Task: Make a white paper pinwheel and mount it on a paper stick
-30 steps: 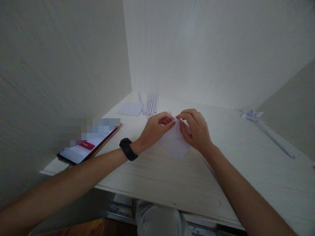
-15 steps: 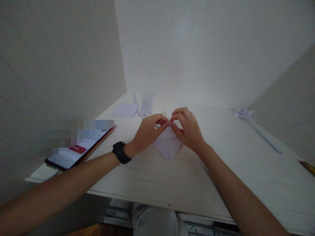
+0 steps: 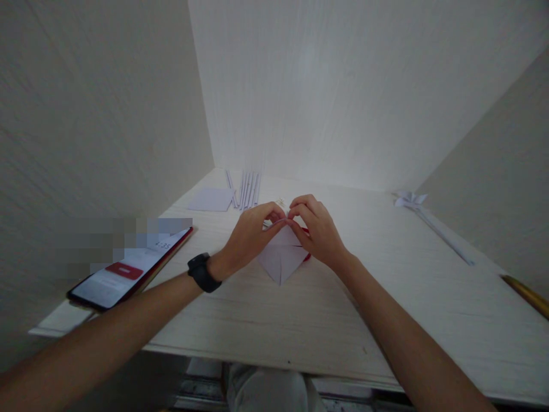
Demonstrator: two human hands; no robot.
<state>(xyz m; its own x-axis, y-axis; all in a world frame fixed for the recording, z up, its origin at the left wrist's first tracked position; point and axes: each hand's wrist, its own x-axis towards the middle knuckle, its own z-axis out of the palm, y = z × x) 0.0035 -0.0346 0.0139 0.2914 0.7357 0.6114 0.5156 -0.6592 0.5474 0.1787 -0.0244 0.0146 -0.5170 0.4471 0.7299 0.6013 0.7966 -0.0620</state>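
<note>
A square of pale paper (image 3: 281, 260) with slits cut in from its corners lies turned like a diamond in front of me. My left hand (image 3: 257, 229) pinches its far corner between thumb and fingers. Meeting it there, my right hand (image 3: 317, 229) is closed on the same corner, fingertips against the left ones. A red object (image 3: 307, 257) shows in part beside the paper, mostly hidden by my right hand. Just beyond the fingers lie some small pale bits (image 3: 281, 202), too small to name.
Rolled paper sticks (image 3: 250, 189) and a stack of paper (image 3: 210, 199) lie at the back left. A phone (image 3: 124, 269) leans at the left edge. On the right rests a paper pinwheel (image 3: 410, 199) on a stick; a gold-coloured object (image 3: 525, 294) lies at the far right edge.
The whole view has shifted slightly, so things appear a little further left and lower. Both hands keep their pinch on the paper's far corner.
</note>
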